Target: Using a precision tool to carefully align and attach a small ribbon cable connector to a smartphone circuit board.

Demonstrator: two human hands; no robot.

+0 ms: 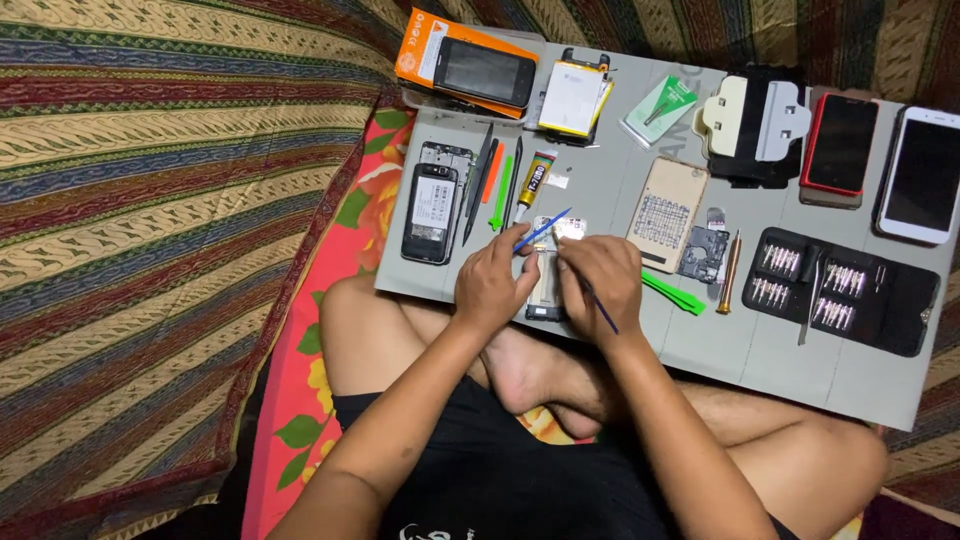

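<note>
I sit cross-legged with a grey work mat (600, 190) across my knees. An opened phone (548, 262) lies near its front edge, between my two hands. My left hand (492, 282) rests on the phone's left side, fingers curled, and pinches a blue pry tool (543, 231) that slants up and to the right over the phone's top end. My right hand (602, 278) lies on the phone's right side, closed around a thin dark tool (602, 310) whose handle sticks out behind my palm toward my wrist; its tip is hidden under my fingers.

To the left of the phone lies another opened phone (431, 212) on its back, with a row of slim pry tools (495, 180) and a small glue tube (535, 180) just beside it. To the right are a tan perforated card (667, 212), a small circuit part (704, 252), green plastic picks (672, 293) and a screwdriver (729, 270). Farther right a black case of screwdriver bits (845, 290) lies open. Along the back edge are an orange box with a phone on it (470, 62), a red-edged phone (840, 145) and a white phone (920, 175).
</note>
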